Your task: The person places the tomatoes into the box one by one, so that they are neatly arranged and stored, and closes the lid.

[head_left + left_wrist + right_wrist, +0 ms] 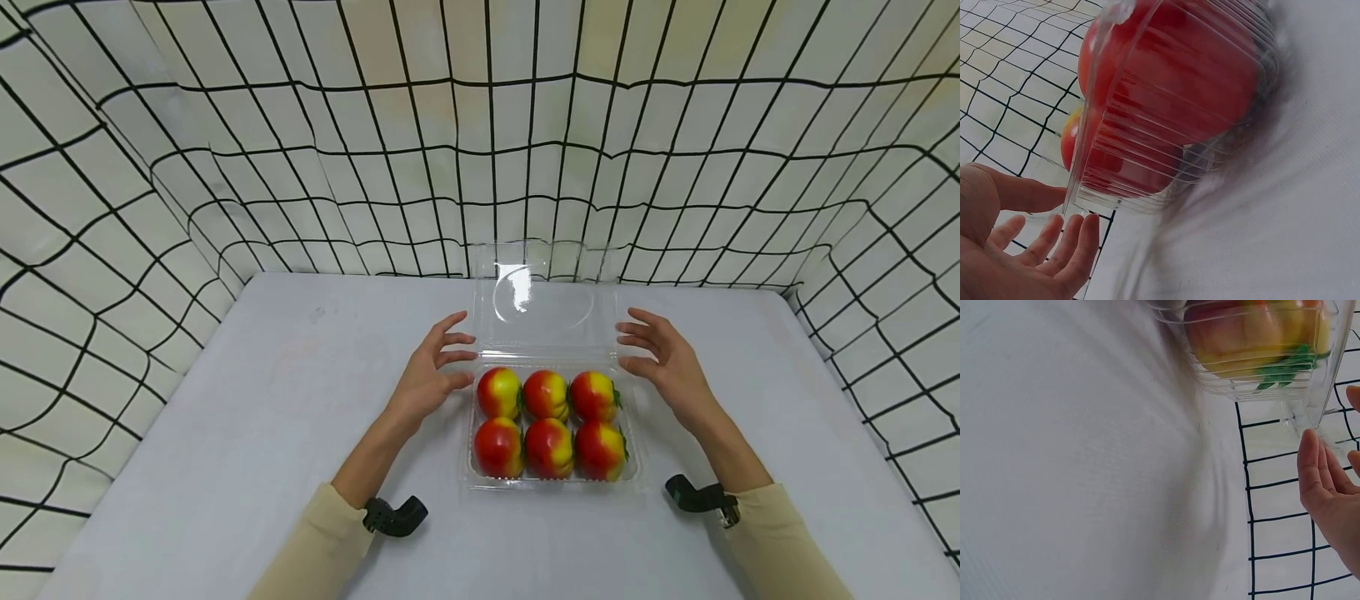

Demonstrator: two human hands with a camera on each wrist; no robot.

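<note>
A clear plastic clamshell box (480, 484) sits on the white table with its lid (551, 332) raised at the back. Several red-and-yellow fruits (549, 448) with green leaves fill its base in two rows. At the left rear corner my left hand (426, 379) has its fingers spread loosely beside the lid. In the left wrist view its thumb and fingertips are right at the box's rim (1082, 144). My right hand (675, 375) mirrors it at the right rear corner, fingers extended toward the lid's edge. In the right wrist view its fingertips (1309, 440) are close by the box corner.
Black wire-grid panels (491, 154) with white behind them enclose the table (337, 333) at the back and both sides. The raised lid stands near the back panel. A black strap-mounted device (397, 517) is on each wrist.
</note>
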